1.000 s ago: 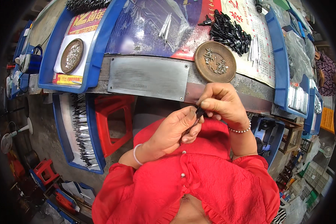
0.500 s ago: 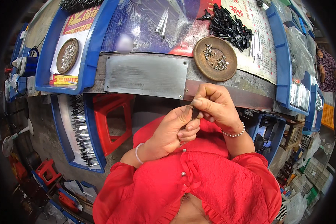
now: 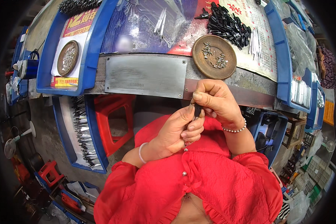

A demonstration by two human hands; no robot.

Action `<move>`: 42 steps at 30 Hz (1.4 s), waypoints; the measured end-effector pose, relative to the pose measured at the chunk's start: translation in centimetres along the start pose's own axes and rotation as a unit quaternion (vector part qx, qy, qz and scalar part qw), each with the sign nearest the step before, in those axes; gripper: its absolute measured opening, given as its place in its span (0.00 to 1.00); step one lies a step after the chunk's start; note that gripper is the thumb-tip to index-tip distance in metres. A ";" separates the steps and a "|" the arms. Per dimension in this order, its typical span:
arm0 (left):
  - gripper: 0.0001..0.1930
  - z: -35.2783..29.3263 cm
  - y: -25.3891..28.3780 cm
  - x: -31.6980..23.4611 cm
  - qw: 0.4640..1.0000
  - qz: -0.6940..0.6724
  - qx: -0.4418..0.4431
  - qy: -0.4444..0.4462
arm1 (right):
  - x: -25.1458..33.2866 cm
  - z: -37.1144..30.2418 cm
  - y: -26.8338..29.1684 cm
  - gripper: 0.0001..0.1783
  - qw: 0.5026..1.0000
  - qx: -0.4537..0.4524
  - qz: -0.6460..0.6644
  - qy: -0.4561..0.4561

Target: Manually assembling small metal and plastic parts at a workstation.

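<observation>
Both hands meet in front of my red top, just below the bench edge. My left hand (image 3: 181, 126) is closed round a small black part (image 3: 198, 110), with its thumb along the side; a thin shaft seems to run down from the part between the fingers. The thumb and forefinger of my right hand (image 3: 214, 98) are pinched together at the part's upper end; whatever sits between those fingertips is too small to make out. Just beyond the right hand a round brown dish (image 3: 230, 69) holds small metal pins (image 3: 219, 62). Behind it lies a heap of black parts (image 3: 227, 29).
Thin silvery rods (image 3: 255, 45) lie beside the black heap, more (image 3: 160, 22) farther left. A metal plate (image 3: 145, 74) is screwed to the bench edge. Blue trays (image 3: 86, 80) flank the bench, one with a dish of shiny bits (image 3: 68, 58). A red stool (image 3: 106, 134) stands below left.
The black part shows more clearly between my fingers now. My right fingertips have shifted slightly up its end, and my left hand has moved a little to the right.
</observation>
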State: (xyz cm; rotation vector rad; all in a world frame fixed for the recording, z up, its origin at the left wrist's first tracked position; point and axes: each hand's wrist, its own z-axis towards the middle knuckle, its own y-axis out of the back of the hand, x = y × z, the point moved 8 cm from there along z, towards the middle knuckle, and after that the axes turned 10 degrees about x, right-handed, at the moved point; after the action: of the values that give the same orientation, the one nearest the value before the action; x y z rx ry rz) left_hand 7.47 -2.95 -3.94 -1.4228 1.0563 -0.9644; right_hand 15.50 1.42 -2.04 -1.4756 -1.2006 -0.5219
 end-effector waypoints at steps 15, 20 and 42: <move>0.15 0.3 -0.3 -0.5 0.999 -0.034 0.017 -0.035 | 0.5 0.6 -0.2 0.12 1.000 -0.017 -0.008 0.013; 0.14 0.4 -0.8 -1.4 0.999 0.009 0.029 -0.044 | 1.1 0.7 -0.1 0.12 0.999 0.046 0.014 -0.013; 0.14 0.5 -0.2 -3.1 0.997 0.024 0.012 -0.078 | 10.6 0.2 5.7 0.06 0.707 -0.144 -0.679 0.136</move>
State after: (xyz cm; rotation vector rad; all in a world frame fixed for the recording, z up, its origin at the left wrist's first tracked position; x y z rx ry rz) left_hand 7.08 0.21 -3.77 -1.4235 0.9562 -0.8145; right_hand 24.54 6.39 4.08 -0.4029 -1.8680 -1.9063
